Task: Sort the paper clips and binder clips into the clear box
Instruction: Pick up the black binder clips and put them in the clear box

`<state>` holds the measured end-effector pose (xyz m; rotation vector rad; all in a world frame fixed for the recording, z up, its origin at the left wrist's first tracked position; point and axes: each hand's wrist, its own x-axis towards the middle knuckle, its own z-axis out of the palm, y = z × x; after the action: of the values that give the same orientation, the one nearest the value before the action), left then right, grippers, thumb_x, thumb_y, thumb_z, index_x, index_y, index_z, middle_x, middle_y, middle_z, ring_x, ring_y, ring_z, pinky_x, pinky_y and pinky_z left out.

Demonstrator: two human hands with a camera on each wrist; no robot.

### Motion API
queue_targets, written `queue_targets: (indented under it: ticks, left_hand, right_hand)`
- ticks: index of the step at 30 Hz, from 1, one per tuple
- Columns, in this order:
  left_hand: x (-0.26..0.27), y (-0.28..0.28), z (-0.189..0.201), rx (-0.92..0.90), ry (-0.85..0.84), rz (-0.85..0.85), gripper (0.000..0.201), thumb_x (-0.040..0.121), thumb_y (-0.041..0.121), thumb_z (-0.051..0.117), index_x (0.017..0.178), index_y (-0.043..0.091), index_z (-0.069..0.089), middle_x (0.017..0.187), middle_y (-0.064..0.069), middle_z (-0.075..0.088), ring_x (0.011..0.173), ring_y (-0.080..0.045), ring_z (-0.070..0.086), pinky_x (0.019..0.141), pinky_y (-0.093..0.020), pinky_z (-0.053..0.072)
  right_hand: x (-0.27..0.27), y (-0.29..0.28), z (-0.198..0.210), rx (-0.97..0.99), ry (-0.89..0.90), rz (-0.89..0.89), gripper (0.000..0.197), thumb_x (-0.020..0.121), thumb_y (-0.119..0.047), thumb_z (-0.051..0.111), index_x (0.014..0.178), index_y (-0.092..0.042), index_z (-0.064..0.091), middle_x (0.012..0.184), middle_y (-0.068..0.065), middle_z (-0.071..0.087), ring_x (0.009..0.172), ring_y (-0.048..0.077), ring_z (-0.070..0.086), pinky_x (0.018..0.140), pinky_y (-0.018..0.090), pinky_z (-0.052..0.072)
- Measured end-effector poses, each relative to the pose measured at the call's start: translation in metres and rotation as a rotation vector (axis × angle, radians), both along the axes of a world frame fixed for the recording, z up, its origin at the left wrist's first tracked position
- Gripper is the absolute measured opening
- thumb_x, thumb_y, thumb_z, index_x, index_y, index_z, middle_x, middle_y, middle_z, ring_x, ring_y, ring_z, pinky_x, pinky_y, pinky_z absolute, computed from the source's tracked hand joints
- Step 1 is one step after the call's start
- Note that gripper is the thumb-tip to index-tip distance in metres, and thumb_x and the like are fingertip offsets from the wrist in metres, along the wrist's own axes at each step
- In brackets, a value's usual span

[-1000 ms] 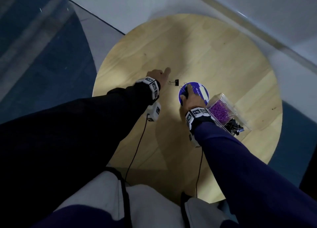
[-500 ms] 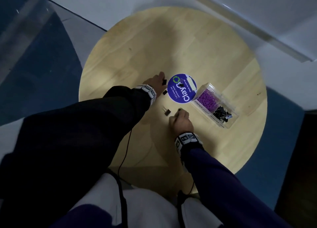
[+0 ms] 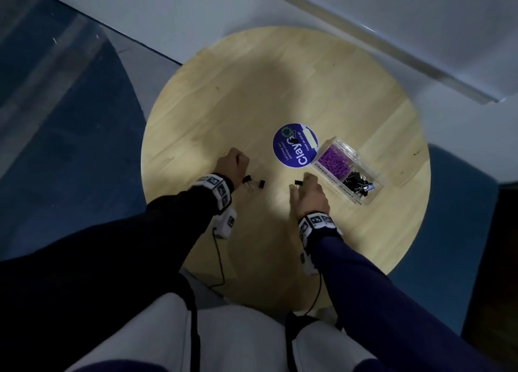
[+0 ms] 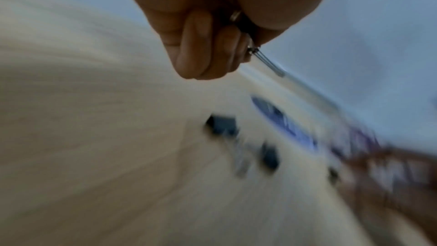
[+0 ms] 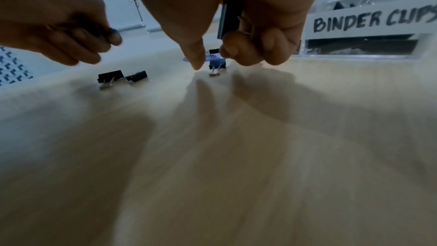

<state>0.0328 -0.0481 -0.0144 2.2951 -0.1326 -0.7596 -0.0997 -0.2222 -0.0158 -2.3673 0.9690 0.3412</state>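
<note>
The clear box (image 3: 364, 200) stands on the right of the round table, with purple paper clips (image 3: 335, 161) in one half and black binder clips (image 3: 357, 182) in the other. My left hand (image 3: 235, 161) is curled round a binder clip (image 4: 264, 57) whose wire handles stick out. Two more binder clips (image 3: 253, 181) lie just right of it. My right hand (image 3: 304, 188) has its thumb on the table beside a loose binder clip (image 5: 216, 66). Its curled fingers (image 5: 250, 48) hold a black binder clip (image 5: 230, 18) against the palm.
A round blue sticker (image 3: 295, 153) lies on the table left of the box, with one small binder clip (image 3: 293, 141) on it. The box label facing me reads BINDER CLIPS (image 5: 373, 20). Bare wood (image 3: 252, 91) fills the far half of the table.
My left hand has drawn back from the sticker's edge towards me, curled round a clip. My right hand has come up beside a loose clip nearer the box.
</note>
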Motion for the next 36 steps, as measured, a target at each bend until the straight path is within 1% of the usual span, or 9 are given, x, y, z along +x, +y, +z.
queue_targets:
  ticks: [4, 6, 9, 12, 16, 21, 24, 29, 36]
  left_hand:
    - [0.000, 0.022, 0.008, -0.027, 0.157, 0.229, 0.040, 0.101, 0.031, 0.033, 0.064, 0.018, 0.034, 0.059, -0.002, 0.034, 0.052, -0.017, 0.026, 0.063, -0.032, 0.026]
    - [-0.002, 0.033, 0.012, 0.015, 0.224, 0.300, 0.044, 0.100, 0.039, 0.036, 0.062, 0.019, 0.038, 0.058, -0.003, 0.041, 0.051, -0.018, 0.031, 0.060, -0.030, 0.029]
    - [-0.006, 0.044, 0.018, 0.125, 0.290, 0.183, 0.047, 0.099, 0.050, 0.037, 0.074, 0.014, 0.053, 0.064, -0.002, 0.057, 0.050, -0.019, 0.044, 0.055, -0.025, 0.036]
    - [-0.014, 0.046, 0.018, 0.118, 0.276, 0.163, 0.036, 0.099, 0.048, 0.041, 0.100, 0.013, 0.049, 0.071, 0.001, 0.061, 0.054, -0.016, 0.048, 0.052, -0.025, 0.036]
    - [-0.017, 0.034, 0.020, 0.324, 0.042, -0.232, 0.038, 0.104, 0.039, 0.029, 0.122, 0.008, 0.042, 0.083, -0.013, 0.056, 0.058, -0.024, 0.044, 0.062, -0.032, 0.036]
    - [-0.008, 0.012, 0.015, 0.471, -0.073, -0.566, 0.050, 0.100, 0.048, 0.035, 0.140, 0.018, 0.032, 0.112, -0.016, 0.064, 0.092, -0.033, 0.062, 0.071, -0.031, 0.041]
    - [-0.008, 0.005, 0.007, 0.468, -0.102, -0.670, 0.055, 0.097, 0.051, 0.040, 0.140, 0.018, 0.031, 0.117, -0.013, 0.063, 0.100, -0.031, 0.063, 0.071, -0.028, 0.038]
    - [-0.013, 0.010, -0.001, 0.428, -0.084, -0.558, 0.040, 0.100, 0.038, 0.041, 0.127, 0.008, 0.040, 0.109, -0.016, 0.064, 0.093, -0.032, 0.063, 0.069, -0.032, 0.042]
    - [-0.019, 0.033, -0.007, 0.402, -0.087, -0.539, 0.029, 0.097, 0.035, 0.044, 0.116, 0.013, 0.045, 0.100, -0.013, 0.067, 0.084, -0.031, 0.065, 0.073, -0.036, 0.049]
  right_hand:
    - [0.008, -0.003, -0.002, -0.063, 0.047, 0.046, 0.027, 0.095, -0.033, 0.051, 0.117, -0.017, 0.046, 0.110, 0.012, 0.061, 0.091, 0.033, 0.061, 0.072, 0.033, 0.039]
    - [0.007, 0.000, -0.001, -0.047, 0.066, 0.016, 0.026, 0.094, -0.032, 0.048, 0.112, -0.014, 0.046, 0.100, 0.013, 0.063, 0.086, 0.034, 0.062, 0.069, 0.032, 0.039]
    - [-0.003, 0.009, 0.001, -0.053, 0.093, -0.004, 0.029, 0.091, -0.033, 0.045, 0.107, -0.009, 0.046, 0.082, 0.010, 0.060, 0.077, 0.034, 0.061, 0.063, 0.030, 0.039]
    - [-0.012, 0.013, 0.003, -0.034, 0.105, -0.009, 0.031, 0.091, -0.034, 0.040, 0.103, -0.008, 0.048, 0.077, 0.011, 0.059, 0.067, 0.029, 0.053, 0.059, 0.031, 0.040]
    - [-0.012, 0.011, 0.007, 0.121, 0.165, -0.028, 0.028, 0.087, -0.029, 0.041, 0.096, -0.005, 0.053, 0.081, 0.015, 0.058, 0.073, 0.033, 0.057, 0.064, 0.035, 0.048]
    - [-0.022, 0.027, 0.010, 0.272, 0.038, -0.214, 0.018, 0.086, -0.028, 0.050, 0.089, -0.012, 0.056, 0.073, 0.002, 0.057, 0.073, 0.030, 0.061, 0.064, 0.030, 0.049]
    - [-0.033, 0.034, 0.019, 0.286, -0.057, -0.255, 0.014, 0.091, -0.025, 0.054, 0.092, -0.011, 0.052, 0.068, -0.002, 0.051, 0.063, 0.021, 0.050, 0.062, 0.023, 0.037]
    - [-0.058, 0.050, 0.016, 0.290, 0.113, -0.099, 0.016, 0.081, -0.033, 0.057, 0.087, -0.023, 0.047, 0.075, -0.003, 0.058, 0.070, 0.024, 0.059, 0.061, 0.027, 0.046]
    - [-0.067, 0.068, 0.015, 0.175, 0.176, 0.016, 0.016, 0.090, -0.041, 0.049, 0.093, -0.029, 0.040, 0.079, 0.001, 0.061, 0.072, 0.028, 0.059, 0.067, 0.034, 0.049]
